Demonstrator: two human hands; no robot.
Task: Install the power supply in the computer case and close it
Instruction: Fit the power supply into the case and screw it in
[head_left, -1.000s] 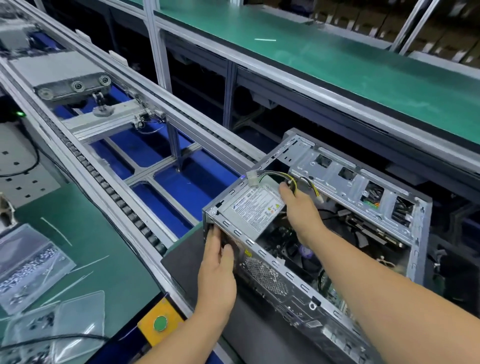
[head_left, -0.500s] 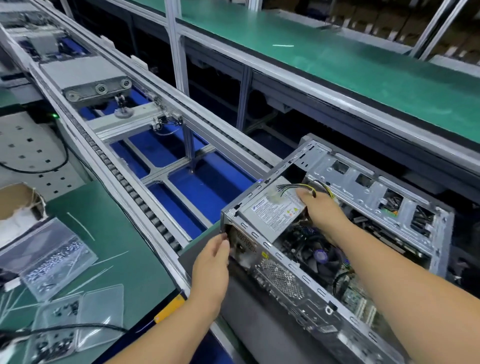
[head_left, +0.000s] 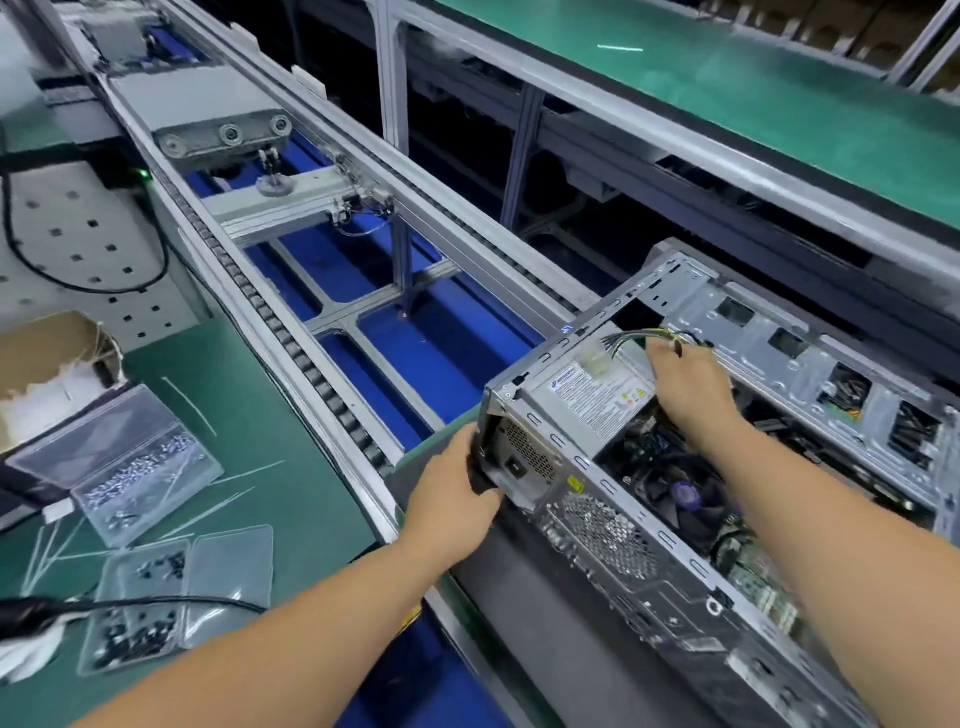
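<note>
An open grey computer case (head_left: 613, 540) lies on its side on a dark mat, its inside facing up. The silver power supply (head_left: 587, 400) with a white label sits in the case's near left corner. My left hand (head_left: 457, 499) grips the case's left rear corner by the power supply's vent. My right hand (head_left: 691, 389) rests on the power supply's right end, fingers curled over it beside its yellow and black cables (head_left: 644, 338). A white connector (head_left: 597, 364) lies on top of the unit. A fan and the mainboard show deeper inside the case.
A roller conveyor (head_left: 311, 374) with blue panels runs diagonally behind the case. On the green bench at left are clear plastic bags of screws (head_left: 135, 467), a clear tray of black screws (head_left: 156, 597), loose cable ties, a black cable and a cardboard box (head_left: 47, 358).
The view has shifted, so the case sits further right. My left hand has wrapped further round the case's rear corner. My right hand stays on the power supply's right end.
</note>
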